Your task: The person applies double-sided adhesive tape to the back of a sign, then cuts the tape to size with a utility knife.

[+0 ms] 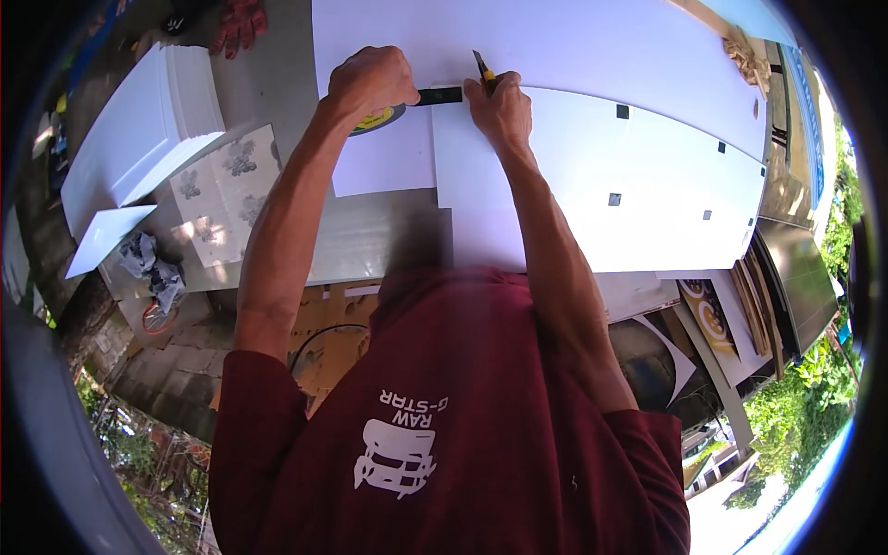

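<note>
Hands are working together: left hand [370,81] pressing the black ruler [438,95] flat, right hand [499,106] gripping the yellow knife [484,72], which should be hugging its edge across the white sheet [592,176].

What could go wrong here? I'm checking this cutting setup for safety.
1. The right hand guides a knife along a ruler that the left hand presses down close by; a slip could cut those fingers.
2. If the ruler shifts on the white sheet, the cut may wander.
</note>
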`<state>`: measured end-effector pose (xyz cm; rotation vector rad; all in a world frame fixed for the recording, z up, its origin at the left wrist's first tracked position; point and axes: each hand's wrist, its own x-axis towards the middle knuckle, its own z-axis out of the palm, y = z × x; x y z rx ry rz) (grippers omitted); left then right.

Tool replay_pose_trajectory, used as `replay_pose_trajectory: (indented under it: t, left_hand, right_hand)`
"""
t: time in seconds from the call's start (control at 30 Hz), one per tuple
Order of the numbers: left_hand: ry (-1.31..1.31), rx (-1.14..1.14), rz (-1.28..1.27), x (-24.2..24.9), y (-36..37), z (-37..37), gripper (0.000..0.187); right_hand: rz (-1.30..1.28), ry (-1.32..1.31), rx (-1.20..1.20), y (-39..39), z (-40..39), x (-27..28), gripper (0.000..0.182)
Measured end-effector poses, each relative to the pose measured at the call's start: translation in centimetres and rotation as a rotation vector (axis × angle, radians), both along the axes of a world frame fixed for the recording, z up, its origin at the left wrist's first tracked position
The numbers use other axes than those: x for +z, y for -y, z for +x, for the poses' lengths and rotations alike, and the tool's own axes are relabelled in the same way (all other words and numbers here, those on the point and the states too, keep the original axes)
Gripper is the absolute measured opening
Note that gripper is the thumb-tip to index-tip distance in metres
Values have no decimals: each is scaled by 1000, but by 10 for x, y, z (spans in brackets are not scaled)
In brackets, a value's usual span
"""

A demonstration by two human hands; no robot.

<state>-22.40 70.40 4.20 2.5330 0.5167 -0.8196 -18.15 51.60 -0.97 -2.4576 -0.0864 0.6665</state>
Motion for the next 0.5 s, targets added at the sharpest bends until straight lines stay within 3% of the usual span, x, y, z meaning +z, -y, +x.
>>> replay_pose_trajectory:
  t: [0.07, 0.17, 0.23, 0.4, 0.5]
  left_hand:
    - [-34, -2, 9, 0, 0, 1, 22]
    - [-29, 9, -19, 4, -3, 2, 25]
    - [-24, 6, -32, 7, -3, 2, 27]
    - [77, -41, 51, 2, 0, -1, 24]
    - [-11, -20, 34, 5, 0, 2, 27]
  right_hand:
    - [177, -55, 30, 16, -10, -20, 37]
    - [145, -261, 53, 20, -34, 24, 39]
    - [75, -114, 193, 20, -48, 14, 37]
    - [7, -12, 305, 9, -53, 9, 37]
    - [-28, -25, 296, 4, -53, 11, 34]
